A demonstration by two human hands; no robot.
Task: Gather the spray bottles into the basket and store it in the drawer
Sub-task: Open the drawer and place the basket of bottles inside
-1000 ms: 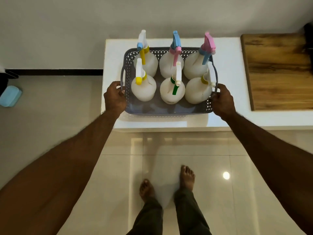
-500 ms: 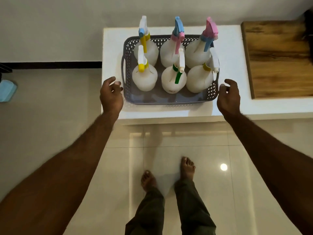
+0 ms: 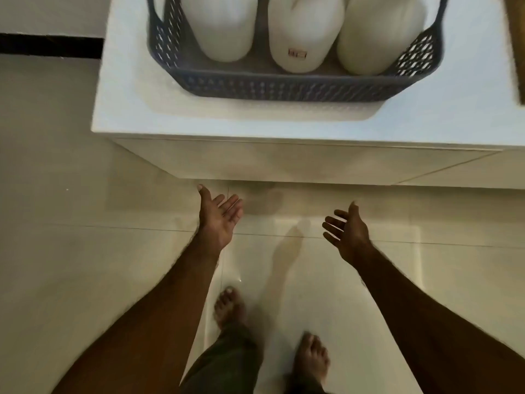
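- Basket [image 3: 284, 88]: grey, perforated, resting on the white cabinet top [image 3: 127, 109] near its front edge; no hand touches it, probably parked here so both hands are free
- Spray bottles [image 3: 302, 38]: three white bodies of the near row visible upright inside the basket; their heads are cut off by the frame, so the count cannot be confirmed
- Left hand [image 3: 218, 214]: palm up, fingers spread, grasping nothing, below the cabinet front
- Right hand [image 3: 345, 228]: likewise released, palm turned inward
- Drawer front [image 3: 284, 163]: appears closed; both hands sit low, judged ready to hook under its lower edge and pull it out
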